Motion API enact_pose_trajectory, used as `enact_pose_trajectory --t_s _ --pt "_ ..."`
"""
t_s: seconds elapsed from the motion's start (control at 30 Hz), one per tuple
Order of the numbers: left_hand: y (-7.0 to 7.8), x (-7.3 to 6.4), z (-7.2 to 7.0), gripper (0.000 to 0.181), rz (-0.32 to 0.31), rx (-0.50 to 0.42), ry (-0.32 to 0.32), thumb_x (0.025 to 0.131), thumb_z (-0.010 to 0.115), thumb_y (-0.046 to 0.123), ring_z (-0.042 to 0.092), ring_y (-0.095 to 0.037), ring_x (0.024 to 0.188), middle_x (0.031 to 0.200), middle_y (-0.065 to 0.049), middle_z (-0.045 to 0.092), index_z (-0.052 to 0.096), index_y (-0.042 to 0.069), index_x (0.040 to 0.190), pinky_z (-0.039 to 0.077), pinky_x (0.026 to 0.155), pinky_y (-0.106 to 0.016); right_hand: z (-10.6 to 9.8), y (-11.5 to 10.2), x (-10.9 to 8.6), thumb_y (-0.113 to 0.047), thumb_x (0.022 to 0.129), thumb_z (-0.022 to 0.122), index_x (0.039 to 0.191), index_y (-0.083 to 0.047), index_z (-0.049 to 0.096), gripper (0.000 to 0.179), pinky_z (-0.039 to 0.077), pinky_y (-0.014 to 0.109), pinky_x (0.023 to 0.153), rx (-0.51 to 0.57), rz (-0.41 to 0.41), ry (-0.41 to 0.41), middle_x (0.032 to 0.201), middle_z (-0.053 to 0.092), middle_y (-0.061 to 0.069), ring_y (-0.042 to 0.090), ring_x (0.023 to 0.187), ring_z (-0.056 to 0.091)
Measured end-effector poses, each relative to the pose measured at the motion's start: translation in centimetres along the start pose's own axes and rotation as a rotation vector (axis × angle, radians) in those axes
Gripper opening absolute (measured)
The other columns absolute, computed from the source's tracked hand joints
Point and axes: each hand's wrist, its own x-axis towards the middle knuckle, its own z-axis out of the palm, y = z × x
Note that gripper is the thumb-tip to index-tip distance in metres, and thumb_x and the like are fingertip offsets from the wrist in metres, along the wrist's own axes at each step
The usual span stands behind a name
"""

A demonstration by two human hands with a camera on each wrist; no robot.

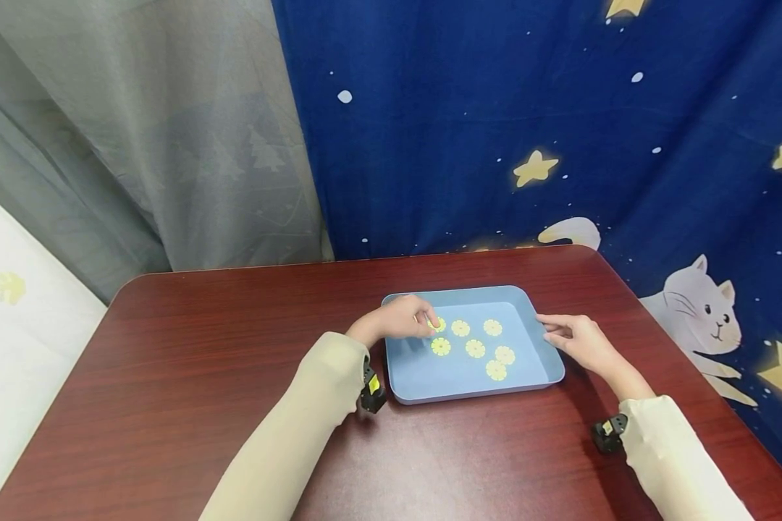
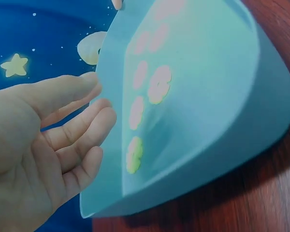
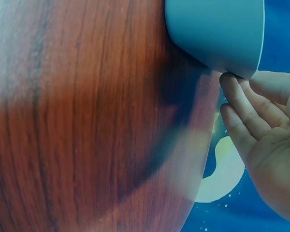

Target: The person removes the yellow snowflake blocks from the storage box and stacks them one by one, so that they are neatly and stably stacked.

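- Head: blue tray (image 1: 465,395) on brown table (image 1: 202,376); yellow discs (image 1: 475,349) lie scattered on its floor. Left hand (image 1: 402,317) above tray's left part, fingertips near a disc. Right hand (image 1: 581,341) at right rim.
- Left wrist: left fingers loosely bent, released; discs lie apart from them.
- Right wrist: right thumb and fingers grasping tray's edge.

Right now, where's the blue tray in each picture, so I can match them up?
Head: the blue tray lies right of the middle, below centre.
Left wrist: the blue tray spreads across the middle and right.
Right wrist: just part of the blue tray, top right.
Shared landmark: the reddish-brown table.
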Motion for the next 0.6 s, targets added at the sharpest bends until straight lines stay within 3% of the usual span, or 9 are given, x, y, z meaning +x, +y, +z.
enact_pose_trajectory --t_s 0.17,0.5,0.6 --pt "-0.1 1.1 0.4 0.018 -0.055 -0.033 -0.021 0.082 0.064 0.009 0.048 -0.010 0.064 0.076 -0.004 0.060 0.066 0.001 0.097 0.041 0.059 -0.021 0.0 0.0 0.1 0.002 0.083 0.062 0.120 0.006 0.056 0.038 0.051 0.039 0.071 0.001 0.005 0.003 0.104 0.062 0.024 0.033 0.089 0.062" --pt "-0.1 2.5 1.3 0.026 -0.253 -0.080 -0.086 0.080 0.067 0.006 0.053 -0.010 0.066 0.076 -0.002 0.062 0.064 -0.001 0.105 0.044 0.061 -0.023 0.2 0.2 0.0 0.001 0.083 0.062 0.121 0.006 0.056 0.038 0.051 0.038 0.071 0.012 0.009 0.004 0.106 0.061 0.024 0.033 0.090 0.062" --pt "-0.1 2.6 1.5 0.026 -0.299 -0.089 -0.084 0.078 0.069 0.005 0.053 -0.011 0.067 0.085 -0.003 0.063 0.065 0.000 0.103 0.045 0.062 -0.024 0.2 0.1 0.1 0.001 0.083 0.062 0.121 0.006 0.056 0.038 0.051 0.039 0.072 0.013 0.005 0.006 0.106 0.061 0.024 0.033 0.090 0.062"
